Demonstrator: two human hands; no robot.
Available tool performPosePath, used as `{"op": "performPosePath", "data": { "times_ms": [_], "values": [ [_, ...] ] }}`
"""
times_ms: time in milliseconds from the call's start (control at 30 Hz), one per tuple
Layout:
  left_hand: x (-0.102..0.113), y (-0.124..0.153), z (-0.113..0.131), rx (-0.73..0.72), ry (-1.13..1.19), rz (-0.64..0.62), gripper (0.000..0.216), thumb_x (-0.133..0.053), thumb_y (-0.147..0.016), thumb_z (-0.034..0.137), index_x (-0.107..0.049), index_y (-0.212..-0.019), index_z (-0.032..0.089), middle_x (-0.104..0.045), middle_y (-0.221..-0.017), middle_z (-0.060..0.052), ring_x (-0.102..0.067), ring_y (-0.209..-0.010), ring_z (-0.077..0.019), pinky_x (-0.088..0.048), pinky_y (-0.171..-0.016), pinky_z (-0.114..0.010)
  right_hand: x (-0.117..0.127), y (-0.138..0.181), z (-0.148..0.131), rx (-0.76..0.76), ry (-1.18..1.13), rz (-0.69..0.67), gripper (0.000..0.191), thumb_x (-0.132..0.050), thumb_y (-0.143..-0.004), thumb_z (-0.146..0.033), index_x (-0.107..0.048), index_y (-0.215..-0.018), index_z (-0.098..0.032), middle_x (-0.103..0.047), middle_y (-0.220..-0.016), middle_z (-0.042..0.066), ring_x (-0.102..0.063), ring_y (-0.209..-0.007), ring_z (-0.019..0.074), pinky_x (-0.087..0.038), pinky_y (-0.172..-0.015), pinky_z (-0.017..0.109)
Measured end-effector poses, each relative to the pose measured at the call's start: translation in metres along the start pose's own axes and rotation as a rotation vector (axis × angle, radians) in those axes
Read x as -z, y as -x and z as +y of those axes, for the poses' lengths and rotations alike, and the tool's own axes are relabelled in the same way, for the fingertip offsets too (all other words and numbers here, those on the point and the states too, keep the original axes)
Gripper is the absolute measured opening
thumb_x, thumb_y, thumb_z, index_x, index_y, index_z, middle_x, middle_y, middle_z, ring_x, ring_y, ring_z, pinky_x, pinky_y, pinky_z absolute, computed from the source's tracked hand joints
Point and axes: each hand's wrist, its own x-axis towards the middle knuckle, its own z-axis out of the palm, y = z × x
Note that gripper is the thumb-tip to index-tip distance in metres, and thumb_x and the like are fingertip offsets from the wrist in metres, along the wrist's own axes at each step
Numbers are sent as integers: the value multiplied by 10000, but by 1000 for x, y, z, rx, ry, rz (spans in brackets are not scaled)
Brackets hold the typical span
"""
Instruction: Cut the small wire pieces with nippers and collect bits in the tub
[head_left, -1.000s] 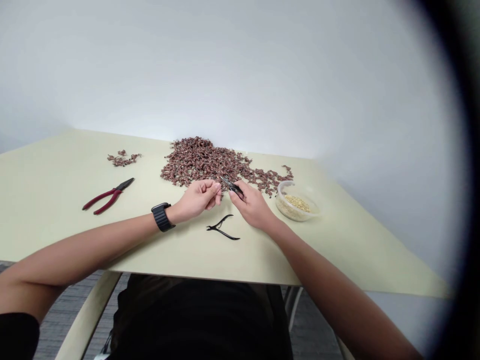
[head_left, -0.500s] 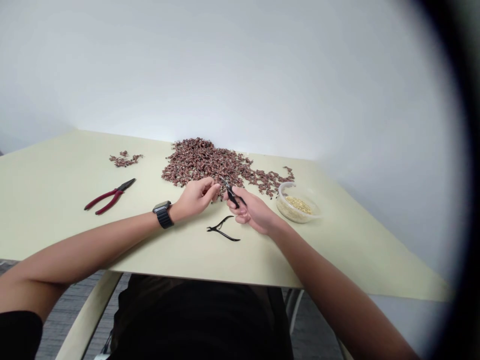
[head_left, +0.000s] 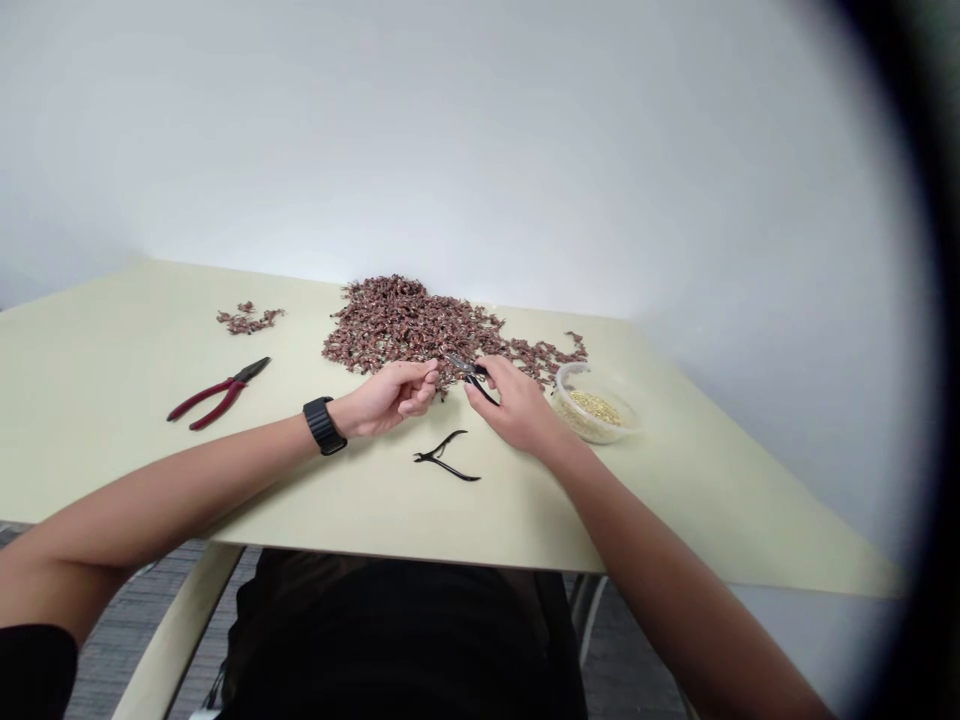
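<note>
My right hand [head_left: 512,405] grips small black pliers [head_left: 466,369], whose tip points left toward my left hand [head_left: 394,393]. The left hand's fingers are pinched together on something too small to make out, right at the pliers' tip. Both hands hover at the near edge of a large heap of small reddish-brown pieces [head_left: 409,322]. A black watch [head_left: 322,425] is on my left wrist.
Black nippers [head_left: 445,460] lie on the pale table [head_left: 112,400] just in front of my hands. Red-handled pliers [head_left: 219,391] lie to the left. A small pile of brown pieces [head_left: 247,318] sits far left. A clear tub of golden bits [head_left: 594,404] stands at right.
My right hand has turned palm down and shifted slightly right and away, levelling the pliers. My left hand stays pinched at the tip, barely moved.
</note>
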Motion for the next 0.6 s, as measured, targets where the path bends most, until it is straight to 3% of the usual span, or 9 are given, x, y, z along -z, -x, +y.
{"op": "performPosePath", "data": {
  "times_ms": [400,500,600],
  "values": [
    [2,0,4,12,53,-36,266,-595,-967,324,-522,-785,144,-428,-564,49,-315,-422,-25,-267,-436,-164,4,1,0,36,10,-35,351,-466,-1032,-461,-562,-1234,-191,-603,-1123,102,-566,-999,229,-416,-868,330],
    [-3,0,-1,-77,-68,4,301,-594,-972,367,-539,-790,134,-459,-583,41,-317,-440,-22,-268,-458,-165,-2,1,-7,-20,-57,-1,313,-479,-1022,-458,-575,-1142,-186,-604,-1036,79,-554,-912,204,-403,-810,312],
    [-10,1,-6,-211,-301,77,382,-562,-983,468,-559,-797,134,-521,-605,22,-346,-446,-32,-274,-461,-181,-14,1,-18,-157,-274,-15,325,-467,-1020,-495,-574,-1020,-188,-571,-855,31,-504,-767,161,-379,-707,283]
  ]
}}
